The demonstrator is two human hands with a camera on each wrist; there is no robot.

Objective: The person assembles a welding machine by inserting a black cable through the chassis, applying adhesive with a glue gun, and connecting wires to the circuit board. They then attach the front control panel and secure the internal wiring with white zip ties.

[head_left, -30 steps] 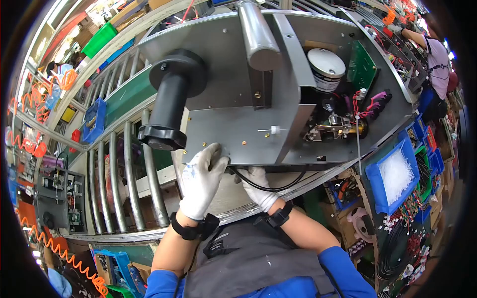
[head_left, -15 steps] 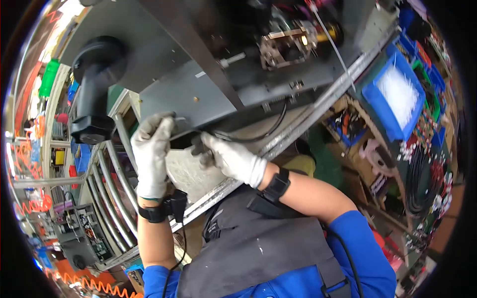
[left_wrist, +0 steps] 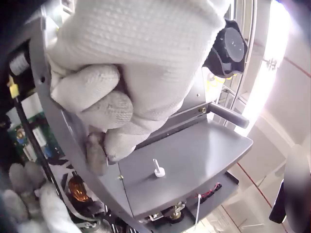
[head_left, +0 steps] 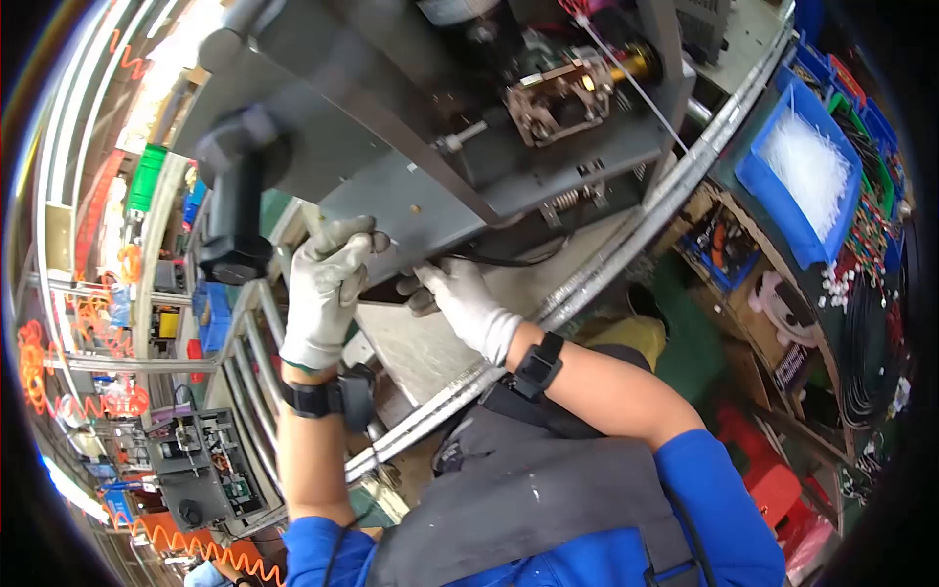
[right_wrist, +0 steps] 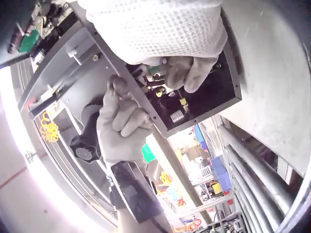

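A grey metal machine housing (head_left: 377, 210) stands tilted on the bench, with a black spindle (head_left: 235, 210) on its side. My gloved left hand (head_left: 323, 293) is at the housing's edge, its thumb and forefinger pinching around a tiny thin part mostly hidden by the fingertips. Beneath that edge, my gloved right hand (head_left: 465, 303) reaches into the housing's open underside (right_wrist: 221, 94), among wires and small brass fittings. Its fingers are bent there; I cannot tell whether they hold anything. A white plastic post (left_wrist: 159, 171) rises from the panel near my left fingertips.
A metal mechanism (head_left: 558, 103) sits inside the housing. Black cable (head_left: 509, 259) runs along its lower edge. Steel rollers (head_left: 259, 362) lie to the left. On the right are a blue bin (head_left: 807, 166) of white strips and bundled wires. A metal rail (head_left: 587, 284) borders the bench.
The head view has swung and the housing now appears tilted. My left hand has moved off the front of the panel to its edge. The right hand has shifted left along the underside.
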